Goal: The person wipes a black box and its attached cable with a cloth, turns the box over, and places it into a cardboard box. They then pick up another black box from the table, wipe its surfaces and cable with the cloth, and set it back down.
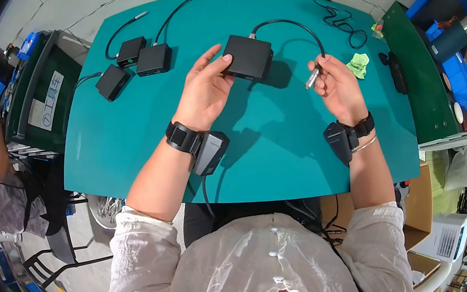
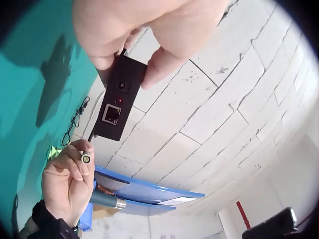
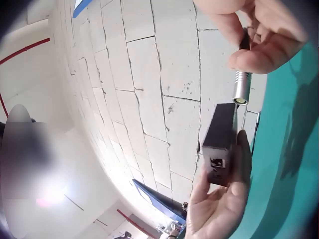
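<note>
My left hand [image 1: 205, 88] grips a flat black box [image 1: 247, 57] by its left side, above the green table. In the left wrist view the box's end face shows a network port [image 2: 111, 114], a small red light [image 2: 119, 101] and a round socket [image 2: 121, 85]. A black cable [image 1: 294, 23] leaves the box's far edge and arcs over to my right hand [image 1: 337, 85]. That hand pinches the cable's end between thumb and fingers, just behind a silver round connector [image 1: 312, 79]. In the right wrist view the connector [image 3: 240, 89] points its open end out past the fingertips.
Three similar black boxes [image 1: 153, 59] with cables lie at the table's back left. A thin black cord [image 1: 341, 17], a crumpled green cloth [image 1: 358, 65] and a black case [image 1: 395, 72] lie along the right side. Green cabinets flank the table [image 1: 145, 152]; another person [image 1: 5, 178] is at the left.
</note>
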The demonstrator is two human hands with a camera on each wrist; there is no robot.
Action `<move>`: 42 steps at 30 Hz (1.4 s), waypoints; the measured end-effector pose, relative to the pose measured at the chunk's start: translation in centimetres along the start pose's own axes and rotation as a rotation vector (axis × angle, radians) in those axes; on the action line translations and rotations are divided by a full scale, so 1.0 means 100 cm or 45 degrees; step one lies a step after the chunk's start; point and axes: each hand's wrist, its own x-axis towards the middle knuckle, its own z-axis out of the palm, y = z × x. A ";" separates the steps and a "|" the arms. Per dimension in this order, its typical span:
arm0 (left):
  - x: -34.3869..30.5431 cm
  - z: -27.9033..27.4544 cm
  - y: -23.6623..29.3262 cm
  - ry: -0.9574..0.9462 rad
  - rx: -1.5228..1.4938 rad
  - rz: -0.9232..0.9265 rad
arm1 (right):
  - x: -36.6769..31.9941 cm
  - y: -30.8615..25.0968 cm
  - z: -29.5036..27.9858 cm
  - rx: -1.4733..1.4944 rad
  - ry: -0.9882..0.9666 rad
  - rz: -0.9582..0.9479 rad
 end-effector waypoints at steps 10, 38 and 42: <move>-0.026 0.036 0.013 -0.314 0.705 0.463 | 0.001 0.004 0.004 -0.150 0.055 -0.010; 0.007 -0.009 0.004 0.123 -0.247 -0.192 | -0.009 0.003 0.022 0.291 -0.314 -0.103; 0.017 -0.023 0.014 0.189 -0.406 0.056 | -0.015 0.001 0.033 0.025 -0.399 -0.112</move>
